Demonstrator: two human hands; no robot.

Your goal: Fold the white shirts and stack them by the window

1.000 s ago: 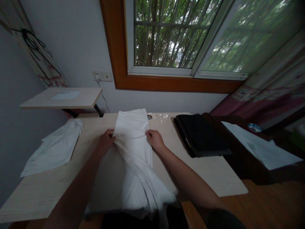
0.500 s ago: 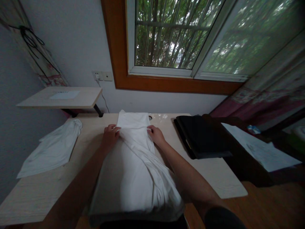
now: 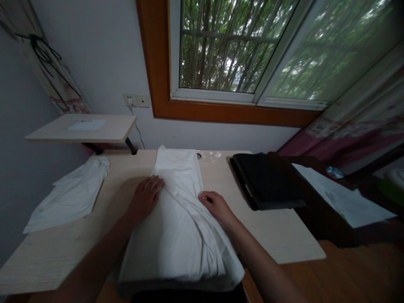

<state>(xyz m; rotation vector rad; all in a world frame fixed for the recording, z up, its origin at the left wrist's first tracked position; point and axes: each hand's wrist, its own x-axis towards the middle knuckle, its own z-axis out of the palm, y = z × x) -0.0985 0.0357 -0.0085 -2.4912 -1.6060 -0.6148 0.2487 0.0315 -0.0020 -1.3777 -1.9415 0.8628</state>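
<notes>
While L hand (image 3: 146, 195) lies palm-down, fingers extended, on the left edge of the white cloth (image 3: 178, 185), R hand (image 3: 216, 205) sits curled at its right edge; hands apart, R grip can't be confirmed. Cloth is on desk (image 3: 271, 233) btwn them, long axis near-to-far, narrow end pointing to window wall (image 3: 202, 135), wide end at near edge. Vs. 0.5 s ago: both hands nearer wearer, L flattened; cloth approx. same. Outward: crumpled garment (image 3: 71, 191) L, black flat item (image 3: 265, 181) R.
</notes>
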